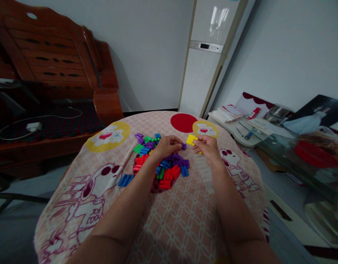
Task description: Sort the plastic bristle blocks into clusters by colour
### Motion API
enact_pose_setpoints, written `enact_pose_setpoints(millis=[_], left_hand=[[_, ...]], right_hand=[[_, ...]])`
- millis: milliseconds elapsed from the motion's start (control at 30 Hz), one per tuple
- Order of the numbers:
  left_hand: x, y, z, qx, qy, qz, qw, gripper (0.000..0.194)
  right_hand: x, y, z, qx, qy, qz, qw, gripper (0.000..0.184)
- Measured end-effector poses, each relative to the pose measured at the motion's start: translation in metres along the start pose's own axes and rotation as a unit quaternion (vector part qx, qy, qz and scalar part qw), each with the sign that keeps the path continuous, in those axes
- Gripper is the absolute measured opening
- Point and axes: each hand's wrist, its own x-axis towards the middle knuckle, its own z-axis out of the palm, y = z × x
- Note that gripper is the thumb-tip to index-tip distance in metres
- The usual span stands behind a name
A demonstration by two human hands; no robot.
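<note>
My left hand [169, 145] reaches over the far side of a pile of colored plastic building pieces. Its fingers are pinched on a small purple building piece [183, 146]. Just to the right, my right hand [208, 147] grips a flat yellow building piece [191, 139] between thumb and fingers, with a little more yellow showing below the fingers. The two held pieces are close together but apart. Around and beneath my left wrist lie red pieces [165, 184], purple pieces [177, 160], blue pieces [126, 180] and green pieces [137, 148]; my forearm hides part of the pile.
A round table wears a patterned pink tablecloth [182, 216]. At the back left stands a carved wooden bench [56, 55] with a white charger [34, 127] and cable. A tall white cabinet unit [199, 73] is behind the table. Papers [226, 113] and a red basin [317, 154] lie to the right.
</note>
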Motion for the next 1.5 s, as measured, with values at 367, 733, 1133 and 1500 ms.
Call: enact_pose_setpoints(millis=[367,733,1133,1500], left_hand=[[0.003,0.003,-0.006,0.018,0.067,-0.011,0.998,0.013],[0.005,-0.001,-0.022,0.055,0.095,0.019,0.994,0.019],[-0.022,0.025,-0.070,0.439,-0.047,-0.032,0.897,0.017],[-0.010,0.022,-0.041,0.419,-0.026,0.013,0.907,0.022]], right_hand=[[0.004,-0.005,-0.066,-0.590,-0.028,-0.030,0.806,0.012],[-0.002,-0.010,-0.044,-0.705,-0.065,-0.024,0.706,0.022],[-0.006,-0.021,-0.035,-0.618,0.027,-0.075,0.782,0.017],[-0.003,-0.006,-0.015,-0.372,-0.033,-0.121,0.920,0.015]])
